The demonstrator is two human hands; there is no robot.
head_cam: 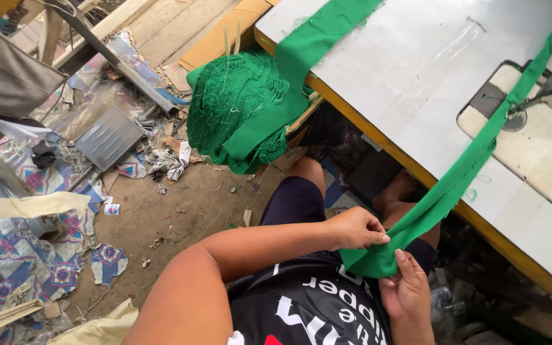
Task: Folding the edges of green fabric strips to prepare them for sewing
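My left hand (356, 229) pinches the green strip (445, 188); my right hand (405, 289) grips its bunched end below the table (416, 70).

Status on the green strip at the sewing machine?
Done: one strip length lies across the table to the net pile. In hand: left hand and right hand pinch the green strip below the table edge. Left: that held end is not yet at the needle.
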